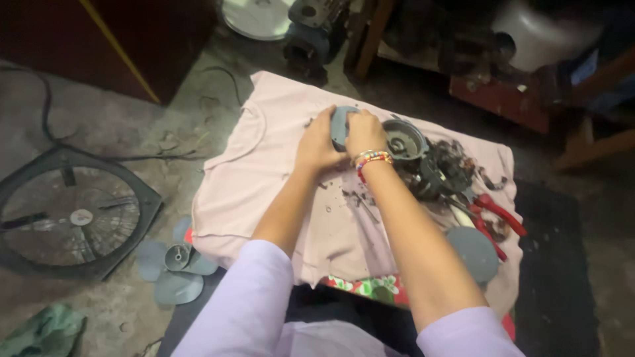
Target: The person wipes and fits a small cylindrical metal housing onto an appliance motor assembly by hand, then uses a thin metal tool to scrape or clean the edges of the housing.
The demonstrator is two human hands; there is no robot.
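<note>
Both my hands close around a small grey rounded housing part [342, 123] over a pale pink cloth [264, 158] spread on the floor. My left hand [317, 142] grips its left side. My right hand [365, 132], with beaded bracelets at the wrist, grips its right side and covers most of it. Just right of my hands lies a round grey metal motor shell [405, 139] with dark motor parts [440, 175] beside it.
Red-handled pliers [493, 215] and a grey round cap [474, 252] lie on the cloth's right side. A black square fan guard [69, 213] and grey fan blades [175, 264] lie on the concrete floor at left. Cables, a white disc and wooden furniture stand at the back.
</note>
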